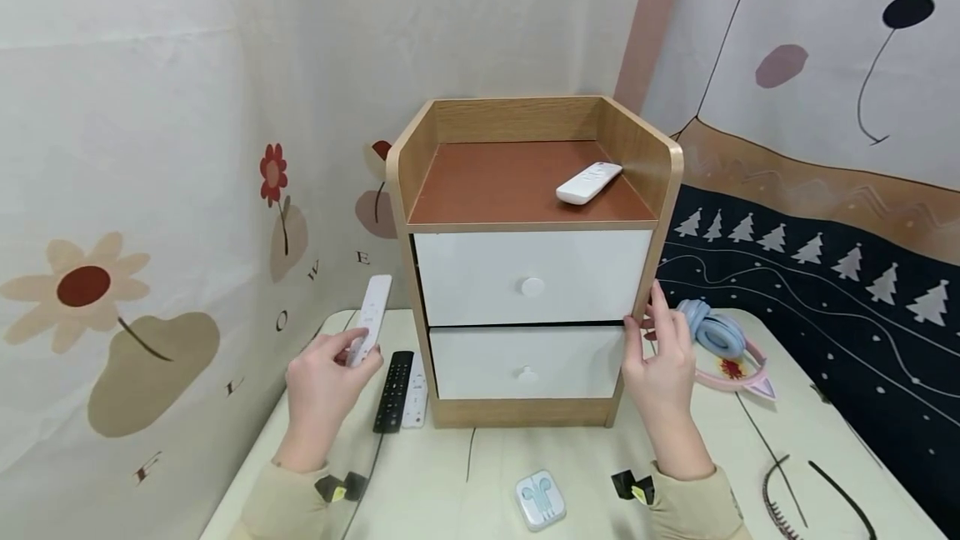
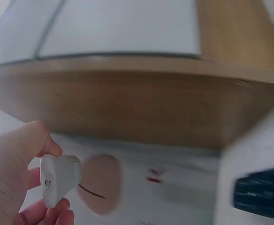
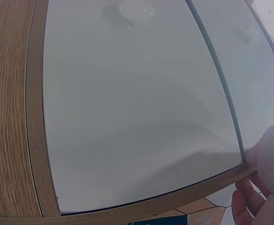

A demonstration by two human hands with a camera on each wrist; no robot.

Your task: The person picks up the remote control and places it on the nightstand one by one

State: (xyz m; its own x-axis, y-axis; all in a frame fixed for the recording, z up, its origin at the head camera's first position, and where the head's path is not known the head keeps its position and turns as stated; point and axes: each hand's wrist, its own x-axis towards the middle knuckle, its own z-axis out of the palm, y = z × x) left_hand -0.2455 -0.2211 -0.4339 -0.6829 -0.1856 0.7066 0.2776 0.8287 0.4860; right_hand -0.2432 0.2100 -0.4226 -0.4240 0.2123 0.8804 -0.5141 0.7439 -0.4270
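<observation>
My left hand [image 1: 327, 387] pinches a white remote control [image 1: 371, 317] between thumb and fingers, tilted upward beside the left side of a small wooden cabinet [image 1: 522, 413]. In the left wrist view the end of that remote control [image 2: 57, 180] points at the camera. My right hand [image 1: 663, 357] touches the cabinet's right side edge, its thumb at the front near the gap between two white drawers and its fingers along the side. Both the upper drawer [image 1: 480, 277] and the lower drawer [image 1: 480, 365] are pushed in. Another white remote control [image 1: 588, 182] lies on the cabinet's brown top.
Left of the cabinet, a black remote control [image 1: 393, 392] and a white one [image 1: 416, 401] lie on the table [image 1: 442, 482]. Boxed earphones [image 1: 540, 500] are in front. To the right are blue-and-pink headphones [image 1: 720, 336] and a dark headband [image 1: 843, 494]. Printed cloth hangs behind.
</observation>
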